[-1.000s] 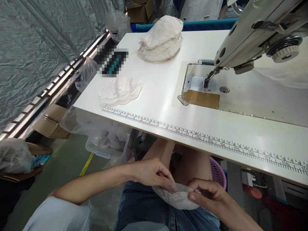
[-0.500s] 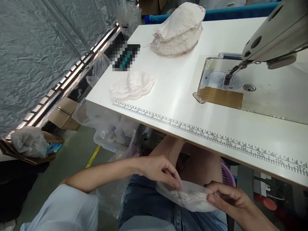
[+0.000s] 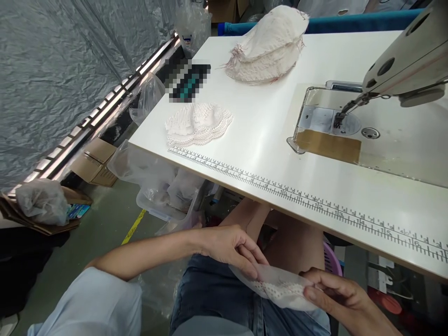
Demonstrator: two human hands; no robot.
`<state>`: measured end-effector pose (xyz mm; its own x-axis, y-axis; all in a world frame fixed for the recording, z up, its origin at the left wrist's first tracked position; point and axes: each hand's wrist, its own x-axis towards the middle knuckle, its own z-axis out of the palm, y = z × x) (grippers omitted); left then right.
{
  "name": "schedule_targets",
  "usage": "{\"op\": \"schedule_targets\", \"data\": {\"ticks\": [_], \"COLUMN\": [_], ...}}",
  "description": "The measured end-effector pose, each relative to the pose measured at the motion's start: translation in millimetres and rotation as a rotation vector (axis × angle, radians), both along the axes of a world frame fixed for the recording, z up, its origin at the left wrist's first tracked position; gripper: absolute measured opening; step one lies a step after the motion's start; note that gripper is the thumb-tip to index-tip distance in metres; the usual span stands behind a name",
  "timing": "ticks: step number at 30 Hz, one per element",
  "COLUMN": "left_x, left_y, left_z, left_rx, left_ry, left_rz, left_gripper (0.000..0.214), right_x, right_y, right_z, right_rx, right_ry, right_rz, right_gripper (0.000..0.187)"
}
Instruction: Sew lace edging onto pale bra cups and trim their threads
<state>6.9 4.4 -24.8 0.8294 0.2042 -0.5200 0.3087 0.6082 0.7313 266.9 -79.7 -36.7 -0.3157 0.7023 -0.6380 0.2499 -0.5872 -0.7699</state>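
Observation:
Over my lap I hold a white, sheer fabric piece with an eyelet lace band. My left hand pinches its left end, fingers bent down onto the edge. At the other end my right hand has the fabric between thumb and fingers. Loose thread ends show along the lace. A similar white lace piece lies by the left edge of the table, and a stack of cream fabric pieces with frayed threads sits farther back.
A sewing machine stands on the right of the white table, which has a printed ruler along its front edge. A blurred dark item lies at the left edge. Below are plastic bags in a clear bin and a cardboard box.
The view has turned slightly left, so the table sits farther right. My left fingers have shifted a little on the fabric's edge; both hands keep hold of it.

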Motion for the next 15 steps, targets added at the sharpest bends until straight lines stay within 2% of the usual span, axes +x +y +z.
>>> {"op": "schedule_targets", "data": {"ticks": [6,9,11,15], "left_x": [-5.5,-3.7,3.2,23.7], "left_y": [2.5,3.7,2.8,-3.1], "left_z": [0.5,1.5,3.4,10.5], "left_rx": [0.037,0.078,0.153,0.413], "left_ry": [-0.021,-0.009,0.011,0.081], "left_rz": [-0.030,-0.066,-0.081,-0.064], "left_gripper": [0.053,0.054,0.050,0.034], "right_x": [-3.5,-13.3,-21.9,-32.1], "right_y": [3.3,6.5,9.4,13.7], "right_z": [6.0,12.8,18.9,29.8], "right_rx": [-0.037,-0.008,0.047,0.178], "right_ry": [-0.006,-0.003,-0.005,-0.066], "right_rz": [0.041,0.073,0.120,0.224], "right_gripper": [0.035,0.034,0.034,0.032]}}
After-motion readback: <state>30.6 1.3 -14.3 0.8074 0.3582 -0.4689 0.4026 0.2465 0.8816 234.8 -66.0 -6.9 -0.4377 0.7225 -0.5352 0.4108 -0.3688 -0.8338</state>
